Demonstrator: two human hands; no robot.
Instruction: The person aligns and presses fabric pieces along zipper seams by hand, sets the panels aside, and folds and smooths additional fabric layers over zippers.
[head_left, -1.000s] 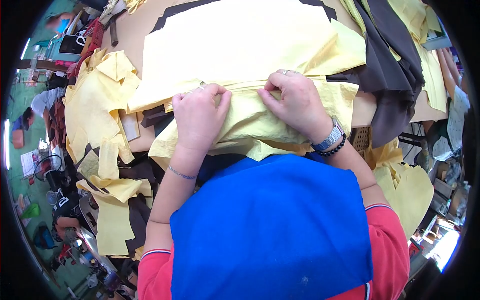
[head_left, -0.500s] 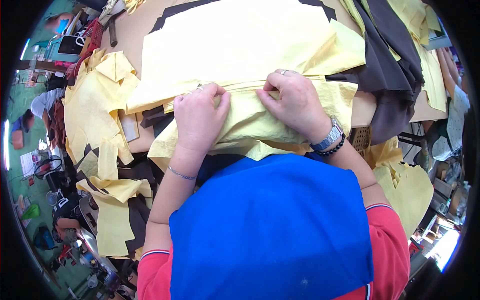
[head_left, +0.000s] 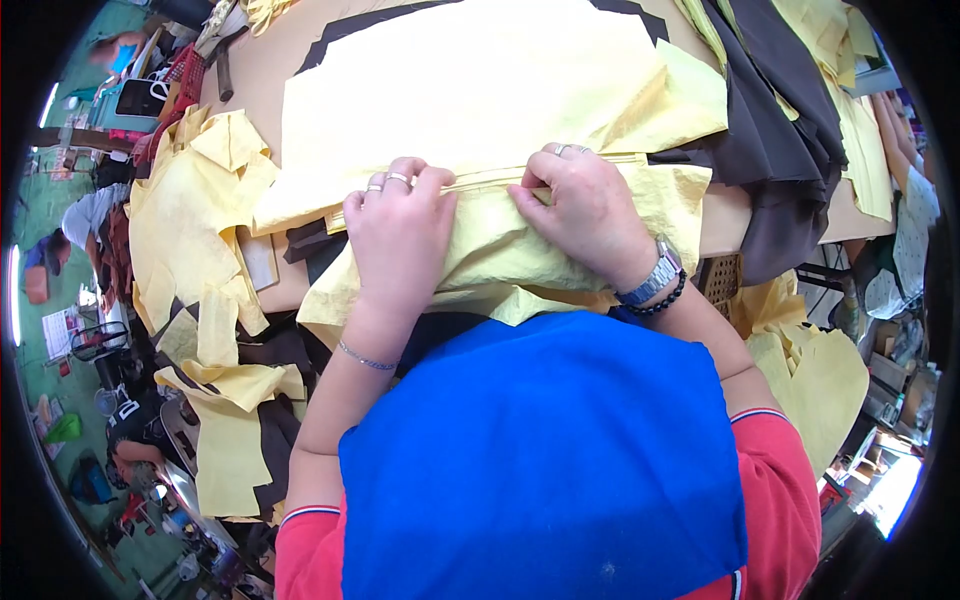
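Observation:
Pale yellow fabric (head_left: 470, 90) lies in a layered stack on the table, with stacked edges showing along its near side. My left hand (head_left: 403, 215) is closed at that edge, its fingertips curled on the cloth. To its right, my right hand (head_left: 580, 205) pinches the edge of the same fabric between thumb and fingers. A loose yellow layer (head_left: 500, 250) hangs in folds below both hands, towards my body. Dark cloth shows under the far rim of the stack.
Crumpled yellow pieces (head_left: 190, 200) lie at the left of the table (head_left: 265, 75). Dark brown cloth (head_left: 780, 150) drapes over the right side. A red basket (head_left: 185, 75) stands at the far left. People are partly visible at both sides.
The fingers of my left hand have shifted slightly up and show more of their backs and rings. My right hand has moved a little to the left, still pinching.

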